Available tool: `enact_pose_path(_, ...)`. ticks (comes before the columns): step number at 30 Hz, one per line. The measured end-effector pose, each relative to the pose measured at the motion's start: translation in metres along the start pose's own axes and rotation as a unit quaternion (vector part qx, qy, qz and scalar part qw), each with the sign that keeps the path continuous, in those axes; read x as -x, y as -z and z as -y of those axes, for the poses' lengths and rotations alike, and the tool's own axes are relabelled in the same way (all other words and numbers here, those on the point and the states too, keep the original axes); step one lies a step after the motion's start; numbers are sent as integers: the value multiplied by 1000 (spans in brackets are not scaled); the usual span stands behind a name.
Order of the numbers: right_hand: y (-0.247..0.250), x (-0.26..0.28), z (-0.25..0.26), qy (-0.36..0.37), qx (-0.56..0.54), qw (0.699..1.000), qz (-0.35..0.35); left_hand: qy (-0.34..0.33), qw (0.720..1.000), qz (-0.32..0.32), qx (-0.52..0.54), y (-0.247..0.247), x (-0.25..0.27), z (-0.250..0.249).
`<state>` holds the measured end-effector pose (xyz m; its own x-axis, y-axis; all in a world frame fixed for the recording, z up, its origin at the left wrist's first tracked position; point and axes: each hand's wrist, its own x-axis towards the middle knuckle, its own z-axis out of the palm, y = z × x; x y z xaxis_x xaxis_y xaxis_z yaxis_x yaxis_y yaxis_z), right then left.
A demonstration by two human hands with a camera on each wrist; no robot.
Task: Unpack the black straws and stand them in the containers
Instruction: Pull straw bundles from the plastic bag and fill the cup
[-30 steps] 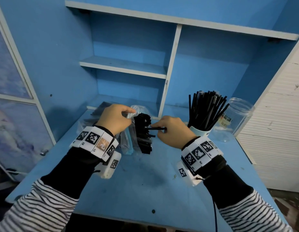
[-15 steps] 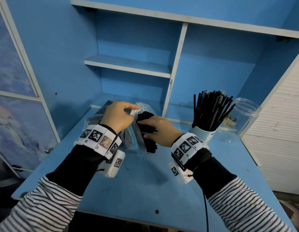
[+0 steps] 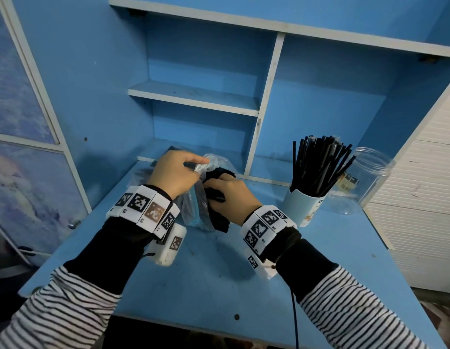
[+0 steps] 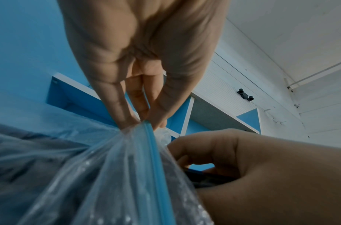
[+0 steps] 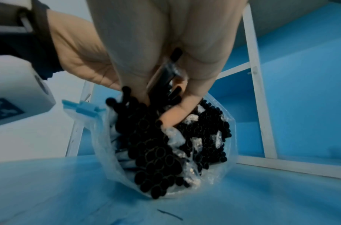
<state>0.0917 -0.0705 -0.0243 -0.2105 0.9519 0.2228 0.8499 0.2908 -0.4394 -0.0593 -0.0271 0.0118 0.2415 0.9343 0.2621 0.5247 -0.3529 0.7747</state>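
My right hand has gone back into the bag, fingers closing on more straws; left hand pinches its mouth open.

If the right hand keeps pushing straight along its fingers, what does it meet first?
Probably the black straws packed in the plastic bag: the right hand points into its mouth, fingertips already among them. Depth beyond is unclear.

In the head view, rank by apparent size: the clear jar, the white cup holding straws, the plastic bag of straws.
1. plastic bag, though hands cover much of it
2. clear jar
3. white cup
Jar and cup look close; the jar stands farther back.
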Motion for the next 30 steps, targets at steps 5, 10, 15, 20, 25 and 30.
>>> enact_pose_path(5,9,1,-2,8,-46,999,-23,-2,1000,-1,7,4,-1,1)
enact_pose_path(10,32,10,-6,-48,-109,993,-7,2,1000,-9,2,6,-4,3)
enact_pose_path(15,52,21,-14,-70,-148,986,40,-5,1000,-5,-9,6,-3,3)
enact_pose_path(20,39,25,-15,-33,-109,992,44,-5,1000,-11,-19,4,-3,1)
enact_pose_path(25,27,17,-10,-15,-100,995,-9,-8,1000,0,-7,2,-1,1)
enact_pose_path(30,37,12,-2,-32,-89,995,-19,-8,1000,-8,-3,2,-3,4)
